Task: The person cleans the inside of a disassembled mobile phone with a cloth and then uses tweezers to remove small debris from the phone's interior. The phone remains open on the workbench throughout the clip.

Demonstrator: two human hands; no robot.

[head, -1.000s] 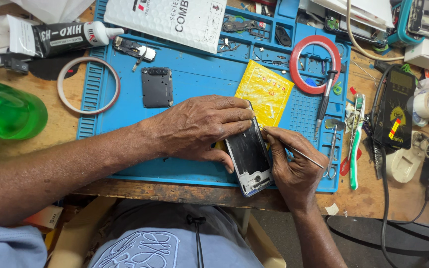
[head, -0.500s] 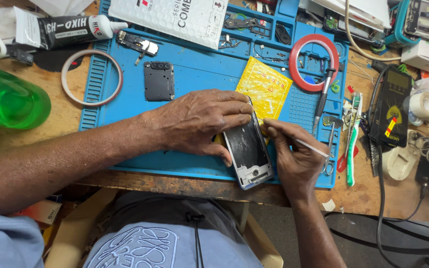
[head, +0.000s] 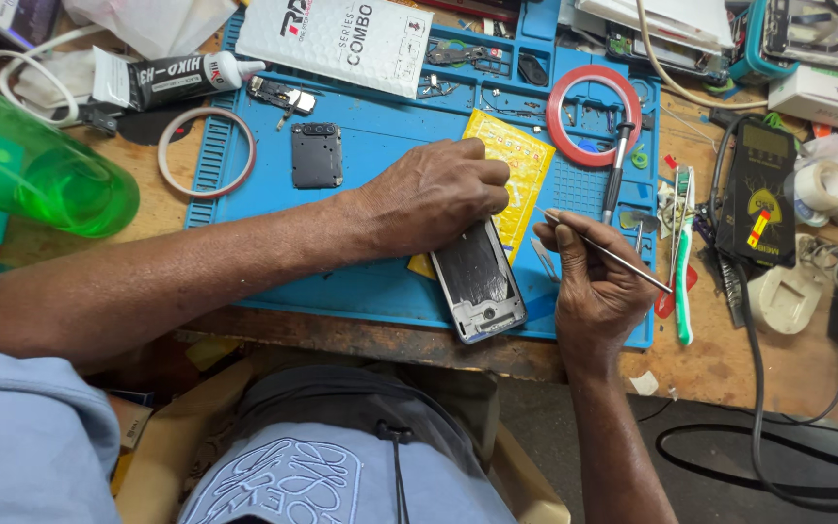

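- Green plastic bottle [head: 36, 170] lies on its side at the far left, off the mat and out of the way.
- Blue work mat [head: 380, 281] keeps the small black part [head: 316, 155] parked apart from the job.
- Left hand [head: 434, 194] is curled, fingers pressing down on the top of the phone frame [head: 477, 281] to pin it flat near the mat's front edge, over the yellow sheet [head: 516, 175].
- Right hand [head: 598, 286] pinches a thin metal pick [head: 608, 254] pen-style, tip aimed toward the frame's upper right edge.
- Red tape ring [head: 594, 114] sits within reach.
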